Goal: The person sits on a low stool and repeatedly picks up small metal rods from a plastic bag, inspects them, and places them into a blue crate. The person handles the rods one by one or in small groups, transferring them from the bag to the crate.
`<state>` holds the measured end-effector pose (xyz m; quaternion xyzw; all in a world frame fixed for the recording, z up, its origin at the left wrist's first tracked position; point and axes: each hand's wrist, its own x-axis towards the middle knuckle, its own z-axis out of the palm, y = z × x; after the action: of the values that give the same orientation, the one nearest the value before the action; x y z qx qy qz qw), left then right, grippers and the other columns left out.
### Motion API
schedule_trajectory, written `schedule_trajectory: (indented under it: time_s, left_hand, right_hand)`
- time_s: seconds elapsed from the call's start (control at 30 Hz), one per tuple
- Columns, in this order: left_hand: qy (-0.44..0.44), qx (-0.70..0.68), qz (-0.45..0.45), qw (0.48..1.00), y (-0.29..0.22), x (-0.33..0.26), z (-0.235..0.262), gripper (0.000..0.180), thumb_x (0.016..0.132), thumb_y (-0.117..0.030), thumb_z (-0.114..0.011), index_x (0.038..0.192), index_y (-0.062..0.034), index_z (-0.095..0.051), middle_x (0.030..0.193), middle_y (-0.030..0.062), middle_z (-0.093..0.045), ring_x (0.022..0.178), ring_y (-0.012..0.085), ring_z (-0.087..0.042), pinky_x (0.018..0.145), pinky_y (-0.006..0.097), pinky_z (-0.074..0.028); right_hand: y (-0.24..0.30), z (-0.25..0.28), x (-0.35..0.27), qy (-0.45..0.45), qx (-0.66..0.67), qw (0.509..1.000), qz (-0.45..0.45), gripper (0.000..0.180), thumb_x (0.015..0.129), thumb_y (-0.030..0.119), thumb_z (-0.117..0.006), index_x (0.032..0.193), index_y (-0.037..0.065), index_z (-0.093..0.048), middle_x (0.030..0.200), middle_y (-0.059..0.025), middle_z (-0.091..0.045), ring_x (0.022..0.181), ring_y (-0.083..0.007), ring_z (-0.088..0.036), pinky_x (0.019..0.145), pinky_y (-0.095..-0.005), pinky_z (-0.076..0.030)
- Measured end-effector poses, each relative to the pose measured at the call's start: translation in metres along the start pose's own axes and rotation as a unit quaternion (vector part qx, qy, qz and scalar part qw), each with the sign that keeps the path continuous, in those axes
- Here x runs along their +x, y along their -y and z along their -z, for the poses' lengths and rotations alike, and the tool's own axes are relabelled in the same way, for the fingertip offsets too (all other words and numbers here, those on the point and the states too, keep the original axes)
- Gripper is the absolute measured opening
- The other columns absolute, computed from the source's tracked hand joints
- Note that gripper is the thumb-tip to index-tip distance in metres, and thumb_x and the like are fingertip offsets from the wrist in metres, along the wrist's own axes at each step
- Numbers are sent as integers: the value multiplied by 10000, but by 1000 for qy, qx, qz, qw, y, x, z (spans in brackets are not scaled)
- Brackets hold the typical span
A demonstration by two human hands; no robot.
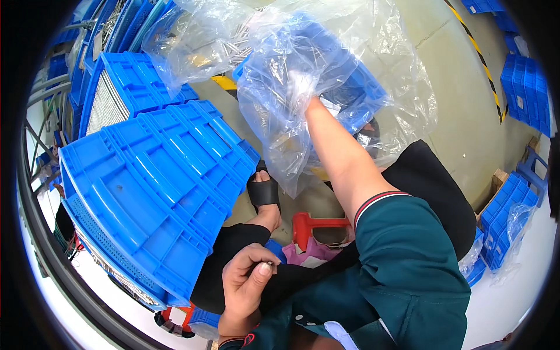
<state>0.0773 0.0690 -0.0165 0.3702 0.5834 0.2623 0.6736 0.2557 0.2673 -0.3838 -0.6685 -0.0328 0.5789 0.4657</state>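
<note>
Lower centre, my left hand (246, 283) pinches a small piece (270, 263); through plastic (265, 119) likely protecting the blue bin (366, 81), I cannot tell whether my right hand (301, 93) grips.

Dark green shirt (414, 251), striped cuffs (379, 196), black trousers (434, 192)

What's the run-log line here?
left hand: pinching small object, mostly hidden | right hand: behind clear plastic, at blue crate | ribbed blue crates: person's left
</note>
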Motion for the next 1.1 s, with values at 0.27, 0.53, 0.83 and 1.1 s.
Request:
schedule_trajectory:
  time_s: [0.27,0.53,0.83,1.1]
  left_hand:
    - [38,3,-15,999,-3,1,2,209,898,-166,-590,865,40,-599,754,69,-541,671,107,-507,623,226,-397]
    - [37,-10,-13,999,-4,-5,2,192,902,-154,-585,875,36,-602,770,66,-546,678,100,-503,628,221,-392]
    - [25,5,-40,999,-6,-17,5,288,887,-249,-616,814,29,-592,725,71,-539,647,111,-491,600,229,-375]
    - [55,5,-51,997,-7,-22,10,147,878,-114,-605,889,32,-617,809,70,-593,724,131,-513,688,248,-404]
  right_hand:
    - [-86,27,50,-38,48,988,139,157,846,252,-590,836,97,-607,700,-88,-582,599,-268,-570,515,-375,-448]
    - [-69,17,37,168,-585,739,288,232,767,197,-579,958,86,-649,930,-206,-653,861,-373,-637,717,-450,-502]
    - [34,87,3,93,-777,622,19,392,799,326,-605,1131,125,-658,1165,-98,-638,1103,-276,-597,882,-407,-481]
    - [22,105,-10,71,-781,620,-18,514,790,459,-606,1150,94,-640,1196,-139,-612,1123,-321,-575,913,-397,-457]
